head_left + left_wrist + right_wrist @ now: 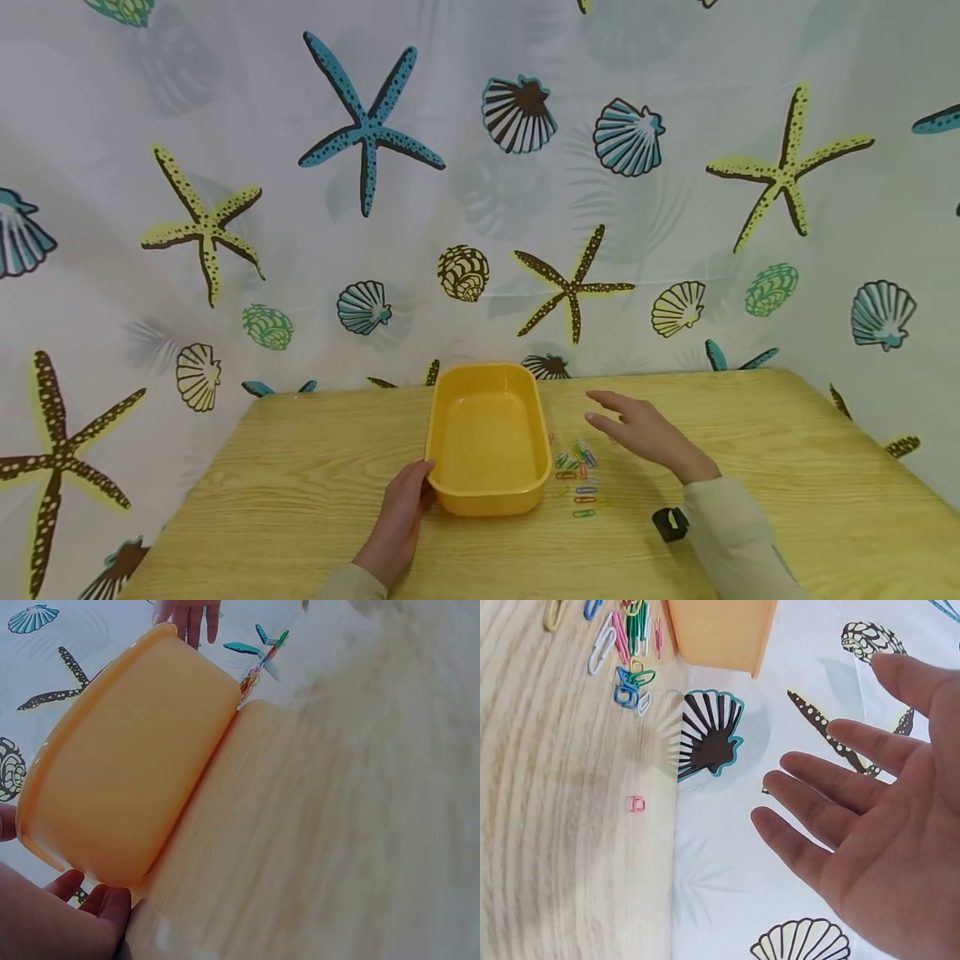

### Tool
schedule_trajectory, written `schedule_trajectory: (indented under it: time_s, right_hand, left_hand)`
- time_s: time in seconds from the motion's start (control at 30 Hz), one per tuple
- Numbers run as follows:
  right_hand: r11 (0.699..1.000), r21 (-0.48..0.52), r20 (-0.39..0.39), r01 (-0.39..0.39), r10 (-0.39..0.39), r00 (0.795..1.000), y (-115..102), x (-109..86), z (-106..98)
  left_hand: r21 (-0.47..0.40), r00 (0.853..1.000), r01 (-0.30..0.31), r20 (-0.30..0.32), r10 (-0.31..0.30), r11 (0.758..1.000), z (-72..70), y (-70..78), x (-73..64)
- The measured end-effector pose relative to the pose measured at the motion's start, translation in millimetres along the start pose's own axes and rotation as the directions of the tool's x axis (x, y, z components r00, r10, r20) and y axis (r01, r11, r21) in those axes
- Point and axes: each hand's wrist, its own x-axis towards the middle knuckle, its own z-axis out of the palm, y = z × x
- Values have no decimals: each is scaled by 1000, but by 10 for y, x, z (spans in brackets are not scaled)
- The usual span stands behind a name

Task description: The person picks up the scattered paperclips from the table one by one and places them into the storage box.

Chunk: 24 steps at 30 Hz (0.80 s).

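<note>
Left hand (402,512) grips tray (489,442), right hand (651,431) floats free

The tray sits upright on the table (315,467). Left fingers clamp its rim at the near left corner. The right hand hovers near the clips (586,490), fingers apart. The clips lie just right of the tray, 1 pink clip (636,804) off from the rest. A black object (663,525) lies by the right sleeve (731,512).
</note>
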Motion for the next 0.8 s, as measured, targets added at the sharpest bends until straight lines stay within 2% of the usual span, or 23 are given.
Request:
schedule_trajectory:
  time_s: [0.17, 0.37, 0.57, 0.7, 0.8]
  right_hand:
    - [999, 12, -52, -32, 32, 998, 108, 57, 6]
    - [990, 59, -148, -125, 133, 980, 218, 168, -19]
    - [977, 95, -140, -192, 204, 969, 369, 231, 21]
    - [969, 68, -163, -236, 245, 956, 448, 261, 76]
    - [957, 38, -147, -286, 289, 946, 458, 253, 83]
  left_hand:
    - [-20, 1000, -25, 10, 25, 999, -1, 7, -2]
    - [-38, 999, -38, 12, 38, 999, -4, 19, -6]
    - [-39, 999, -32, 15, 33, 999, -10, 13, -1]
    - [-40, 1000, -29, 9, 29, 999, -12, 6, -4]
    - [-41, 1000, -29, 9, 30, 999, -8, -2, -12]
